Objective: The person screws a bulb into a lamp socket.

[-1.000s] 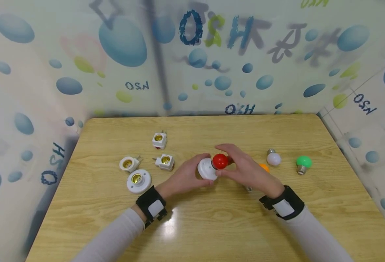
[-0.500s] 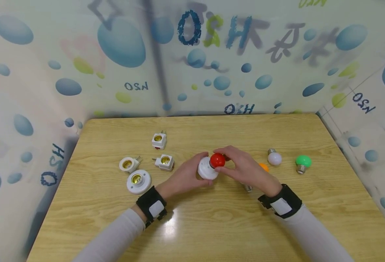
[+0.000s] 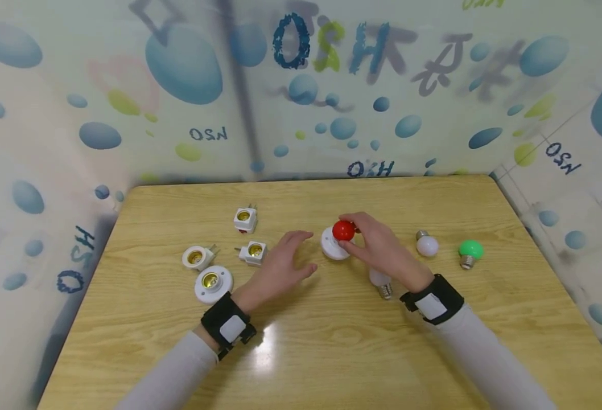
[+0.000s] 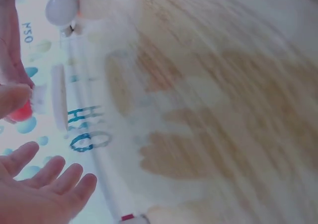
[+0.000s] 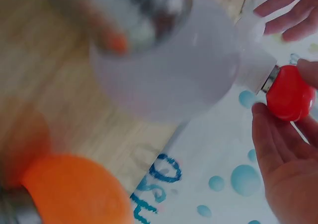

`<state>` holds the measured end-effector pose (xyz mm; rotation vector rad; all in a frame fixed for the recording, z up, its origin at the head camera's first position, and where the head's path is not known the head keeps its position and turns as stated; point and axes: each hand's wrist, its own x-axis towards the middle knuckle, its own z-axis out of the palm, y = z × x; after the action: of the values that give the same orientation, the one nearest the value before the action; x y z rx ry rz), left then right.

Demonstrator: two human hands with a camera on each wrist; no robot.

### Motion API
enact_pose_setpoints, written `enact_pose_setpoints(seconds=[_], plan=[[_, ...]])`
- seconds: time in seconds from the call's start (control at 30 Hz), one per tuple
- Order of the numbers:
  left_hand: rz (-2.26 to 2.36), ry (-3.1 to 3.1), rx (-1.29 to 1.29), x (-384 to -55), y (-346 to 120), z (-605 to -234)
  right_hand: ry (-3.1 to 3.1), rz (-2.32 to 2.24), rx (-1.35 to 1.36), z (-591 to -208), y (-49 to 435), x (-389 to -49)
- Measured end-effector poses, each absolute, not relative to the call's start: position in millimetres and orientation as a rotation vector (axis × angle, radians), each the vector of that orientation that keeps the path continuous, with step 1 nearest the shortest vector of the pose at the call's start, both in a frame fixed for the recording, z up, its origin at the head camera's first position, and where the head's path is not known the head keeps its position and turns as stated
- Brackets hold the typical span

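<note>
while the left grip [image 3: 280, 263] is spread wide nearby, the right grip [image 3: 384, 248] pinches the red bulb [image 3: 343, 231], likely to steady the white holder [image 3: 333, 249] beneath it, which seems just above the tabletop [image 3: 326, 353].

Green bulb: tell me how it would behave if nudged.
The green bulb would likely roll in a curve, since its round head is wider than its metal base. Its smooth-looking head may be slippery to pinch.

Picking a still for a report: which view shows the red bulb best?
The right wrist view: the red bulb, held by the right hand, shows large, its metal base partly visible. The head view shows its round top from above; the left wrist view, only part of it.
</note>
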<state>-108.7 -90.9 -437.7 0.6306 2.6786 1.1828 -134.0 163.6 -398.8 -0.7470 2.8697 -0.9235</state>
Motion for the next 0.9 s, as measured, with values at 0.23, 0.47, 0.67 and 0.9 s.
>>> enact_pose_setpoints(seconds=[0.23, 0.47, 0.67, 0.9], plan=[[1.143, 2.726, 0.677, -102.7, -100.2, -433.7, 2.936, -0.880, -0.658, -395.3, 168.6, -171.6], [1.089, 2.713, 0.704, -97.1, -101.7, -439.9, 2.919, -0.783, -0.713, -394.1, 173.5, -195.7], [1.088, 2.695, 0.715, -96.5, -101.4, -443.1, 2.886, -0.754, -0.753, -395.2, 170.7, -201.6], [1.024, 2.678, 0.713, -98.0, -100.1, -444.9, 2.881, -0.749, -0.782, -400.0, 165.4, -203.5]])
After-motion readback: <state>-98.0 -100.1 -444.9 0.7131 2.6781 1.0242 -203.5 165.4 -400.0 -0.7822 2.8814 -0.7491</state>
